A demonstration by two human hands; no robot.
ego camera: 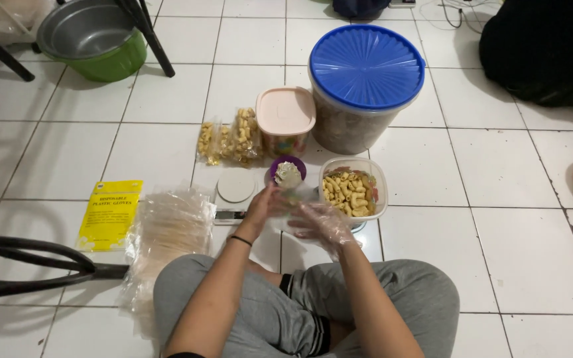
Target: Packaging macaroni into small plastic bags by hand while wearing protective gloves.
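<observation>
I see left hand (260, 207) and gloved right hand (323, 222), fingers pinching a clear bag (286, 202); snack tub (355, 187) at 2 o'clock.

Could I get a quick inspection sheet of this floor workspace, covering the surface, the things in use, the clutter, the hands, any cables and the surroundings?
Surface: white tiled floor; the person sits cross-legged on it.
Job's things: clear tub of tube-shaped snacks, small purple cup, small scale, two filled snack bags.
Clutter: stack of clear plastic bags, yellow packet, pink-lidded container, big blue-lidded bucket.
Hands: left hand bare; right hand in a clear plastic glove; they meet over something clear, unclear what.
Cables: some at the top edge.
Surroundings: green basin, dark chair legs.
</observation>
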